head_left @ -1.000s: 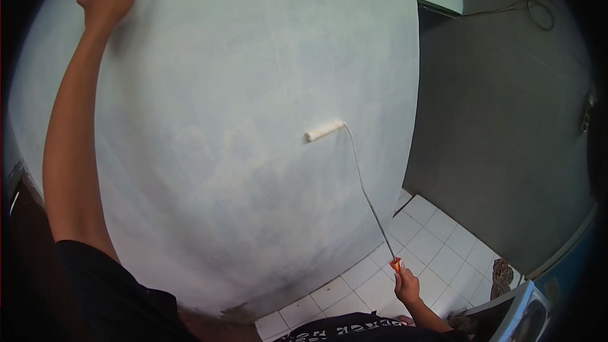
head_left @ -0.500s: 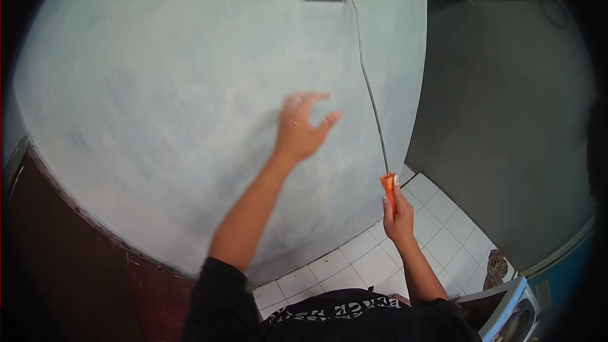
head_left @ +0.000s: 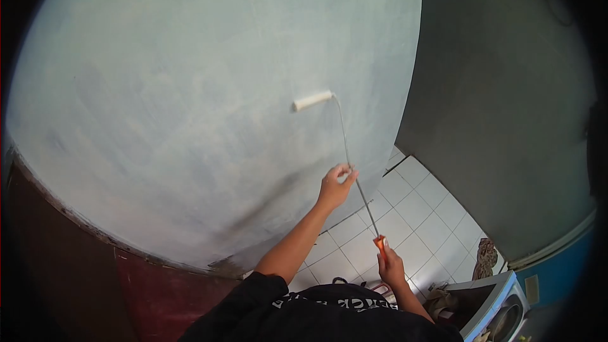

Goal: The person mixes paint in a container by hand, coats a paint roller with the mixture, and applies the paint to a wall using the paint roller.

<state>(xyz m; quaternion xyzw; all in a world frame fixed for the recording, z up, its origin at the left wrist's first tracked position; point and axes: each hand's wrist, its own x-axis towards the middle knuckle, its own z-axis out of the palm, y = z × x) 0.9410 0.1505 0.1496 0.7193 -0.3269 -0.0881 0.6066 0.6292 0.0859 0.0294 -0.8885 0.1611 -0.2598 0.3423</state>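
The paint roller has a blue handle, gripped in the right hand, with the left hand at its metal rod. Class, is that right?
Not quite: the head view shows an orange handle, not a blue one. The right hand does grip it, and the left hand is at the metal rod.

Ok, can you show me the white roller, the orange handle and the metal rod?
White roller [head_left: 313, 101]: head view, middle of its sleeve.
Orange handle [head_left: 379, 243]: head view, its top end.
Metal rod [head_left: 367, 208]: head view, its straight lower stretch.
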